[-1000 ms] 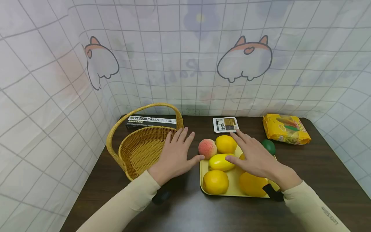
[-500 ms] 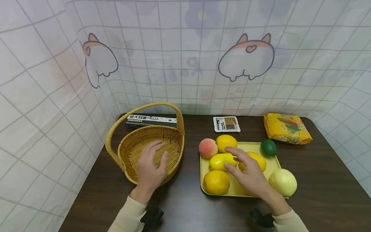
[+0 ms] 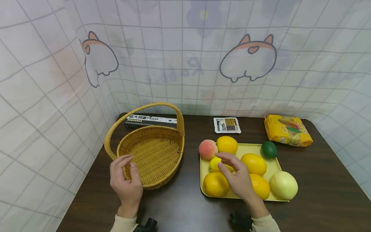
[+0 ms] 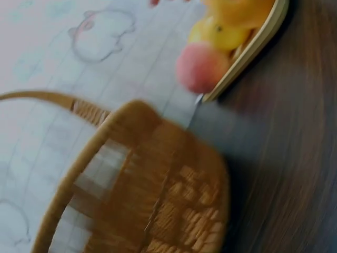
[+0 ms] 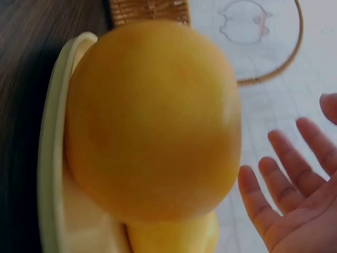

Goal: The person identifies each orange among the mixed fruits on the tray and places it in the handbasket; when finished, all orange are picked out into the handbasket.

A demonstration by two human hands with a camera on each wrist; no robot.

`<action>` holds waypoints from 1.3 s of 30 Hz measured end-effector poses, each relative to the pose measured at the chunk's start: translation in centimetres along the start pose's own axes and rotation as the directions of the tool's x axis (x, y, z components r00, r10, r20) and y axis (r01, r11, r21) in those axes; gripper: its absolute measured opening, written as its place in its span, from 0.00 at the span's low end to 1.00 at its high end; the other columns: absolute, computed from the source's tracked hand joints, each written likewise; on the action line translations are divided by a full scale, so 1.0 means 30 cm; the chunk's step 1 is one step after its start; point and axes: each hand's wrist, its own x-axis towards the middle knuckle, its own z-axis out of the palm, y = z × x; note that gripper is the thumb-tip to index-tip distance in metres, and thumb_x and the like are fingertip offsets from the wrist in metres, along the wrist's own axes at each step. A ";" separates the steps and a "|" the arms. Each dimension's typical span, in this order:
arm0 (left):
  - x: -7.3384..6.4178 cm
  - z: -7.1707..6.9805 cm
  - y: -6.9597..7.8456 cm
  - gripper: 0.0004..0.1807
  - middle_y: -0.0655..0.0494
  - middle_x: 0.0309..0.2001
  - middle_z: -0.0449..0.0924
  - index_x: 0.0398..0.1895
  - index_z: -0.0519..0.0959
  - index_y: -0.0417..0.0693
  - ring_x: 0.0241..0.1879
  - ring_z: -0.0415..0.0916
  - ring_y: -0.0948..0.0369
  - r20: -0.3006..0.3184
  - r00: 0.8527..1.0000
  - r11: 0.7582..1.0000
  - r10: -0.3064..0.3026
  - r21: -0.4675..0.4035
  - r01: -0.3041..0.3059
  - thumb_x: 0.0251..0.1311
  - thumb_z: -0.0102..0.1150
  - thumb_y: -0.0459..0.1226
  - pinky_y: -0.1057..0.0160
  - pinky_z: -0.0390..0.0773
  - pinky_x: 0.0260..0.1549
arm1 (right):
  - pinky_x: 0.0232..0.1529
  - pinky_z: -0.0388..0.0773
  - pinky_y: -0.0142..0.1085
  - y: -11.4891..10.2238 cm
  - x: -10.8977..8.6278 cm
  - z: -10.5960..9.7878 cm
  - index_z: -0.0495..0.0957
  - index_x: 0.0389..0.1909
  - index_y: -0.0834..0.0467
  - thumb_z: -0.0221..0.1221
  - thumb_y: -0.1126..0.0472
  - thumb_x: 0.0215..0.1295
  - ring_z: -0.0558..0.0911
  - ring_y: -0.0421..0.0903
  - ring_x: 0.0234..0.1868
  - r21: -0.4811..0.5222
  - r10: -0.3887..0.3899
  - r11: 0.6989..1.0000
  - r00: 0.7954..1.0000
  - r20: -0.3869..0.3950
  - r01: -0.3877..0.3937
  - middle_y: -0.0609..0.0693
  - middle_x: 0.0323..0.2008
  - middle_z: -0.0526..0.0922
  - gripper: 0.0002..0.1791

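Observation:
My left hand [image 3: 126, 183] hovers at the left front rim of an empty wicker basket [image 3: 152, 158], fingers loosely bent and holding nothing. My right hand [image 3: 237, 177] hangs above a pale yellow tray [image 3: 246, 148] of fruit, thumb and fingers apart. It partly covers a long yellow fruit [image 3: 214, 163]. In the right wrist view the fingers [image 5: 287, 187] are clear of a big orange-yellow fruit [image 5: 152, 121]. A peach [image 3: 208, 149], a lemon-like fruit [image 3: 227, 145], several orange-yellow fruits [image 3: 215, 184], a dark green fruit [image 3: 269, 149] and a pale green round one [image 3: 284, 185] lie in or against the tray.
Behind the basket lies a black pasta box [image 3: 150, 121]. A small flat packet [image 3: 227, 125] is at the back middle, and a yellow bag [image 3: 288, 130] at the back right. A gridded cloth [image 3: 197, 58] surrounds the dark wooden table [image 3: 185, 206].
Both hands have drawn back toward the person. The left has moved left, past the basket's interior to its front rim; the right has shifted left over the tray. Basket and fruit stay put.

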 end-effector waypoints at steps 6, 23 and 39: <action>0.065 -0.042 0.036 0.11 0.37 0.32 0.67 0.35 0.69 0.19 0.35 0.63 0.63 -0.234 0.961 0.989 -0.147 -0.007 0.150 0.53 0.52 0.25 0.66 0.61 0.42 | 0.53 0.75 0.34 0.012 -0.033 -0.022 0.79 0.53 0.60 0.57 0.72 0.66 0.81 0.49 0.51 0.036 -0.010 0.999 1.000 -0.022 0.011 0.56 0.50 0.82 0.15; 0.035 -0.057 -0.258 0.12 0.45 0.45 0.78 0.50 0.77 0.35 0.46 0.74 0.61 0.216 0.862 0.889 -0.458 0.087 0.450 0.65 0.58 0.32 0.71 0.68 0.43 | 0.50 0.77 0.35 0.035 -0.080 -0.037 0.80 0.52 0.56 0.59 0.67 0.67 0.83 0.52 0.46 0.022 0.091 0.995 0.991 0.102 -0.094 0.53 0.48 0.85 0.14; 0.039 -0.063 -0.195 0.11 0.35 0.37 0.80 0.44 0.77 0.23 0.37 0.80 0.67 0.189 0.905 0.912 -0.382 -0.083 0.402 0.63 0.58 0.26 0.76 0.74 0.37 | 0.56 0.75 0.43 0.035 -0.083 -0.052 0.80 0.52 0.50 0.70 0.55 0.57 0.78 0.41 0.54 -0.135 0.209 0.975 0.942 0.261 -0.179 0.41 0.52 0.82 0.21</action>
